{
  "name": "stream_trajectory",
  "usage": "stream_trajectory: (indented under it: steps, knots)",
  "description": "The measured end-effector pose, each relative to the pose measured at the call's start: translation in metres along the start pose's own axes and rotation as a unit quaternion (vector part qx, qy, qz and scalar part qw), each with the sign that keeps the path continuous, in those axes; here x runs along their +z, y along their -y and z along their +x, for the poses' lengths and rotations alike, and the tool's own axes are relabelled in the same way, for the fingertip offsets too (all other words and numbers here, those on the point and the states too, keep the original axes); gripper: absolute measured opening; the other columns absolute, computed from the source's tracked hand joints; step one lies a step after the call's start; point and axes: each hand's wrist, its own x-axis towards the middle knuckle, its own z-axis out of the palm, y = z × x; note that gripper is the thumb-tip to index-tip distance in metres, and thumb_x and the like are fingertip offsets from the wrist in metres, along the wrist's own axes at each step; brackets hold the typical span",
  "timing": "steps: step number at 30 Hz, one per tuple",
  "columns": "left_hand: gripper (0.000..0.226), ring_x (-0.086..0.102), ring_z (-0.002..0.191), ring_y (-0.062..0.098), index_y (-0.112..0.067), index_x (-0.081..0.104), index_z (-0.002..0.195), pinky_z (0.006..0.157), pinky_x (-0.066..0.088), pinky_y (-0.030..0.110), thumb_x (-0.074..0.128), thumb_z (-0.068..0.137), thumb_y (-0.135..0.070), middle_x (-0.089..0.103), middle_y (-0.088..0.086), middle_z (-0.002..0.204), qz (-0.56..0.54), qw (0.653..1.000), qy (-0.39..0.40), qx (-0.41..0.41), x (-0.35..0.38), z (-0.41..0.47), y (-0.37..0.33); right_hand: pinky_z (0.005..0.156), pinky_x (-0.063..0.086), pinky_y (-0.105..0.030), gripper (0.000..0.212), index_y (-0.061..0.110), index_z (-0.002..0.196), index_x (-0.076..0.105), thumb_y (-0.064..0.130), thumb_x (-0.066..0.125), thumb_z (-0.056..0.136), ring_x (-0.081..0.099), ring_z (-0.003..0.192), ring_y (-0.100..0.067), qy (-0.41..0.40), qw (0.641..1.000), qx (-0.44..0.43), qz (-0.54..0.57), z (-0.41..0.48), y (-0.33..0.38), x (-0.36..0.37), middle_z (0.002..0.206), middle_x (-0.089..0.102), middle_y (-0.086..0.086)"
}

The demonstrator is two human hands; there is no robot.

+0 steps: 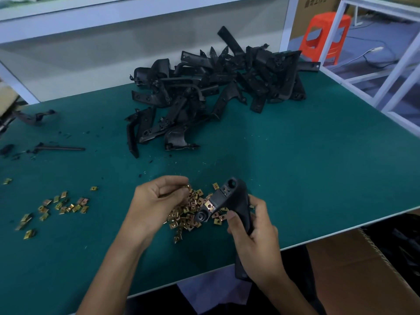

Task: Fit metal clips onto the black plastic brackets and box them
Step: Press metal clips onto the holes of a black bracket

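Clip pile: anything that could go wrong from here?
1. The left hand pinches a clip right above the clip pile; a slip could drop it among the rest.
2. The right hand grips the bracket well below its clip end, so pushing a clip on may twist it.
3. The scattered clips at far left lie apart, easy to overlook.

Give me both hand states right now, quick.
Left hand: closed, pinching a metal clip above the clip pile.
Right hand: closed, gripping a black bracket.
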Motion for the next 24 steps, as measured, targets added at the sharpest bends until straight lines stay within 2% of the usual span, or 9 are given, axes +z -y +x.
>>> stream_trajectory:
  steps: [3,6,10,13,18,21,24]
  knots:
    - [0.017,0.070,0.072,0.013,-0.019,0.080,0.096,0.068,0.056,0.018,0.078,0.079,-0.019,0.077,0.008,0.085,-0.015,1.000,0.017,0.018,0.003,-0.005,-0.010,0.055,0.047,-0.016,0.039,0.055,0.115,0.046,0.076,0.055,0.083,0.068,0.070,-0.007,0.002,1.000,-0.006,-0.001,0.000,0.000,0.000,0.081,0.072,0.012]
    - [0.023,0.064,0.067,0.011,-0.020,0.081,0.089,0.064,0.055,0.018,0.076,0.073,-0.035,0.073,0.004,0.076,-0.011,0.999,0.025,0.025,0.010,-0.009,-0.020,0.056,0.047,-0.017,0.043,0.054,0.116,0.046,0.080,0.053,0.082,0.068,0.071,-0.008,0.008,1.000,-0.007,-0.001,0.000,-0.002,0.000,0.082,0.072,0.012]
    - [0.028,0.053,0.061,0.008,-0.026,0.079,0.084,0.060,0.047,0.020,0.071,0.073,-0.051,0.061,-0.004,0.067,0.067,0.996,0.059,0.029,0.022,-0.011,-0.029,0.060,0.051,-0.023,0.044,0.053,0.118,0.046,0.080,0.052,0.083,0.069,0.074,-0.008,0.016,1.000,-0.015,-0.008,0.000,-0.005,0.000,0.084,0.073,0.011]
    - [0.023,0.051,0.059,0.006,-0.029,0.077,0.084,0.059,0.046,0.018,0.067,0.081,-0.050,0.059,-0.008,0.066,0.112,0.989,0.094,0.021,0.030,-0.010,-0.033,0.066,0.052,-0.023,0.037,0.056,0.119,0.047,0.071,0.055,0.086,0.070,0.080,-0.007,0.020,0.999,-0.024,-0.018,0.000,-0.006,0.000,0.087,0.073,0.014]
    - [0.021,0.051,0.061,0.007,-0.029,0.077,0.084,0.059,0.046,0.019,0.067,0.085,-0.047,0.060,-0.003,0.068,0.142,0.982,0.122,0.015,0.030,-0.007,-0.038,0.066,0.053,-0.021,0.038,0.056,0.128,0.048,0.058,0.056,0.091,0.071,0.082,-0.004,0.039,0.998,-0.039,-0.026,0.001,-0.004,-0.001,0.089,0.073,0.019]
    - [0.018,0.054,0.058,0.004,-0.023,0.076,0.081,0.057,0.048,0.017,0.066,0.094,-0.031,0.061,-0.006,0.065,0.156,0.979,0.132,0.007,0.029,-0.006,-0.039,0.065,0.055,-0.031,0.042,0.057,0.133,0.045,0.060,0.052,0.092,0.070,0.073,-0.007,0.060,0.995,-0.055,-0.050,0.003,-0.005,-0.002,0.083,0.071,0.015]
    - [0.015,0.054,0.053,0.000,-0.020,0.073,0.083,0.053,0.045,0.013,0.067,0.094,-0.028,0.061,-0.010,0.058,0.197,0.969,0.149,0.014,0.024,-0.003,-0.044,0.061,0.055,-0.038,0.040,0.061,0.133,0.045,0.059,0.051,0.093,0.067,0.066,-0.013,0.087,0.993,-0.060,-0.059,0.006,-0.004,-0.002,0.076,0.069,0.008]
